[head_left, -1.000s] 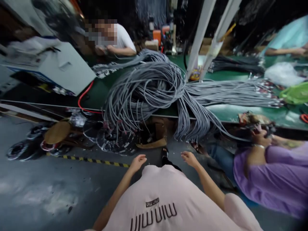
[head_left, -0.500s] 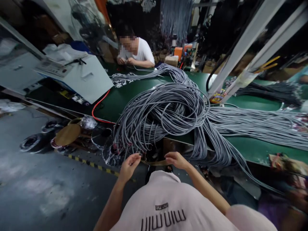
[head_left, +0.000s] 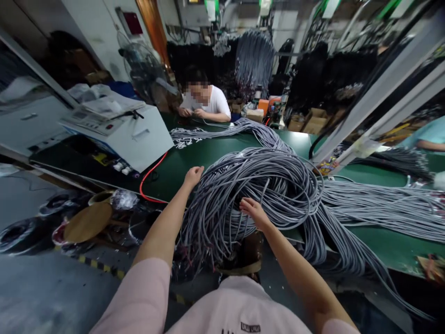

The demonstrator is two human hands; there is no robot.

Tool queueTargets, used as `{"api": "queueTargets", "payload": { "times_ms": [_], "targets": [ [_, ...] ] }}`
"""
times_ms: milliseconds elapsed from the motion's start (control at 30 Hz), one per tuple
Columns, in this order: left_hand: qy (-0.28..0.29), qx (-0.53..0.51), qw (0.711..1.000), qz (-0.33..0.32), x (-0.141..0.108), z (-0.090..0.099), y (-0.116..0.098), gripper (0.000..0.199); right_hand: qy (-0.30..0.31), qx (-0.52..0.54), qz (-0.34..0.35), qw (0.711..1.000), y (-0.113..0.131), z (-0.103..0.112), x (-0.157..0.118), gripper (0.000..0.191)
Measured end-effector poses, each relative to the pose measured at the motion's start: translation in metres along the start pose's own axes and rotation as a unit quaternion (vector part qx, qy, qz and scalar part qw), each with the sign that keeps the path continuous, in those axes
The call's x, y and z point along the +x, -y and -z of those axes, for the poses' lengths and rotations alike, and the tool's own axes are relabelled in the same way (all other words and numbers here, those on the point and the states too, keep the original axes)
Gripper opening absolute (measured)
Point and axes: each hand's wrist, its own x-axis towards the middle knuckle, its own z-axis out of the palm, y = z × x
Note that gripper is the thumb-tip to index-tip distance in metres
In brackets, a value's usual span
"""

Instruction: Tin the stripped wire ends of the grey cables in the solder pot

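Note:
A large coil of grey cables (head_left: 278, 160) lies heaped on the green table, its cut ends hanging over the front edge. My left hand (head_left: 193, 177) is raised at the coil's left side, fingers pinched together. Whatever is between those fingers is too small to make out. Over the front middle of the coil is my right hand (head_left: 254, 212), its fingers bent and close together, pointing left. Grey strands run just beneath it, and I cannot make out whether one is gripped.
A grey-white machine (head_left: 139, 134) stands left on the green table (head_left: 368, 220), near a red hose (head_left: 148, 178). More grey cables (head_left: 378, 199) stretch right. A co-worker (head_left: 217, 104) sits across. White posts (head_left: 385, 88) rise right; a round stool (head_left: 88, 222) is lower left.
Both hands have risen and moved forward from the table's front edge, the left to the coil's left side, the right over its front. The view has tilted upward.

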Motion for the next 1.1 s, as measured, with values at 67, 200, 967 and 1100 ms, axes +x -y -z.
{"api": "queueTargets", "payload": {
  "times_ms": [67, 200, 967, 1100],
  "targets": [
    [0.036, 0.012, 0.999, 0.014, 0.013, -0.002, 0.010, 0.056, -0.022, 0.004, -0.011, 1.000, -0.002, -0.004, 0.020, 0.052],
    [0.122, 0.036, 0.992, 0.012, 0.018, 0.001, 0.024, 0.062, -0.029, 0.039, -0.034, 0.998, -0.003, -0.014, 0.044, 0.046],
    [0.183, 0.091, 0.960, -0.190, -0.038, -0.036, -0.023, 0.064, -0.012, 0.279, 0.029, 0.960, 0.016, -0.056, 0.085, 0.054],
    [0.188, 0.102, 0.959, -0.185, -0.051, -0.046, -0.045, 0.070, -0.003, 0.292, 0.044, 0.956, 0.022, -0.052, 0.077, 0.053]
  ]
}}
